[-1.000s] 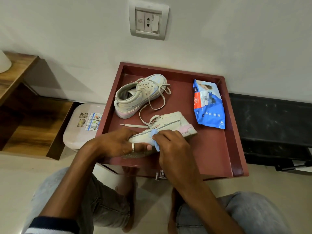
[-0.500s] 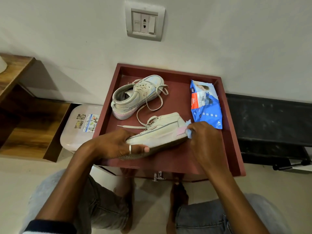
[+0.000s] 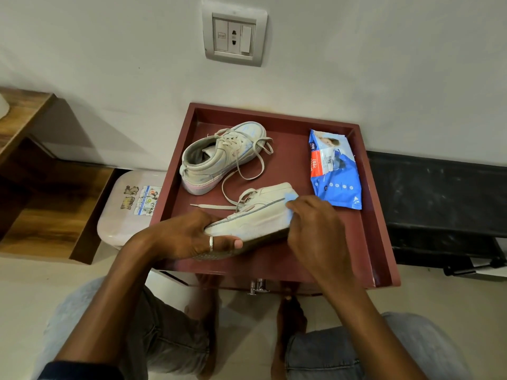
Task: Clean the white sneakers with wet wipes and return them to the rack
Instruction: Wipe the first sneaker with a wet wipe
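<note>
- A dark red tabletop with a raised rim stands against a pale wall, seen from above by a seated person.
- Near its front edge, one white sneaker lies tilted on its side, sole towards the person.
- The left hand grips its toe end; the right hand pinches a blue wipe against the heel end.
- The step in hand appears to be wiping this sneaker's side and heel.
- The next move likely calls for a firm left grip while the wipe works along the sole edge.
- Just behind, the second sneaker sits upright with its laces loose, and neither hand touches it.
- A blue wipes pack lies to the right, near the rim.
- No rack can be clearly made out.
</note>
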Available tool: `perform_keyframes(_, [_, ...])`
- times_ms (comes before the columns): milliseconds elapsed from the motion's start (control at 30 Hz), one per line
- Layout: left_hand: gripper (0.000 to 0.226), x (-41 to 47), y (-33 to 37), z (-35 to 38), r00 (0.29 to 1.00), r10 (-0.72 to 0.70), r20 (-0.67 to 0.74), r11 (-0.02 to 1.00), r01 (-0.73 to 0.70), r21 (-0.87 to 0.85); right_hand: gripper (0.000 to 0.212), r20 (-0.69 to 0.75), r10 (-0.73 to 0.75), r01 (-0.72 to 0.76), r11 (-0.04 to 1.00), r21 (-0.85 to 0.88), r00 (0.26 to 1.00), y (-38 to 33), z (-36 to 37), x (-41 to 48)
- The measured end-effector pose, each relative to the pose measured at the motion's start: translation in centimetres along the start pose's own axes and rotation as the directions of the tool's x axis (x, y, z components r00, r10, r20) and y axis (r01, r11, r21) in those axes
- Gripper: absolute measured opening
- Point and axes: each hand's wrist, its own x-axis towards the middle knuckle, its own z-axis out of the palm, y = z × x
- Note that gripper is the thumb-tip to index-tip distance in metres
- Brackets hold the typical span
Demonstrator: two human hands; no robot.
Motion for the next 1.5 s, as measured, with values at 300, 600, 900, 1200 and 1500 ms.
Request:
perform_keyframes(300, [0.067,0.0,-0.2,0.0,1.0,-0.019,-0.021,0.999,0.02,0.025,0.021,0.063,0.197,-0.202,0.974,0.105,0.978,2.5,-0.6,1.5])
perform_keyframes(600, [0.077,0.1,0.5,0.2,0.994,-0.107,-0.015,0.992,0.108,0.067,0.044,0.052,-0.169,0.171,0.985,-0.037,0.984,-4.1,1.4,-3.1])
perform_keyframes(900, [0.091,0.1,0.9,0.7,0.948,-0.083,-0.309,0.997,0.081,-0.02,0.032,-0.027,-0.037,0.035,0.997,-0.072,0.999,0.4,-0.7,-0.2])
perform_keyframes(1200, [0.113,0.0,1.8,2.8,0.745,0.177,-0.643,0.979,-0.203,0.035,0.033,-0.098,-0.229,0.243,0.953,0.182,0.969,-5.6,-0.5,-2.0])
perform_keyframes(1500, [0.149,-0.2,1.9,2.7,0.823,0.092,-0.561,0.987,-0.152,-0.06,0.03,0.0,-0.105,0.105,0.994,0.041,0.994,-1.1,-3.2,-1.3])
